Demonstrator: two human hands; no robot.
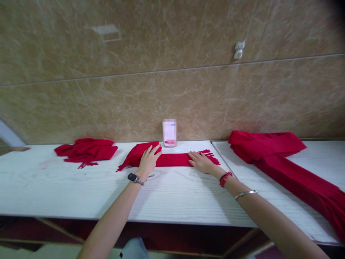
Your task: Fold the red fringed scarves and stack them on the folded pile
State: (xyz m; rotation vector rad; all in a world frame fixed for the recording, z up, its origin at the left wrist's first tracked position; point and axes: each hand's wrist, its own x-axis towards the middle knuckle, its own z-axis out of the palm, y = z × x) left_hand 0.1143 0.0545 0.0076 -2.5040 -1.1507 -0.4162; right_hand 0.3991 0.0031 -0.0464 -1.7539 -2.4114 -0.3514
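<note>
A red fringed scarf (174, 160) lies in a flat strip across the white tabletop, bunched and folded over at its left part. My left hand (149, 159) rests on the folded left part, fingers spread and pointing away from me. On the strip's right end, just before the fringe, my right hand (201, 162) lies flat with its fingers stretched out. Neither hand grips the cloth. Part of the scarf is hidden under both hands.
A crumpled red scarf (90, 150) lies to the left. More long red scarves (269, 147) stretch over the right table. Behind my hands a phone (170, 133) leans against the tiled wall (134, 104). A small white cat-shaped piece (238, 50) is on the wall.
</note>
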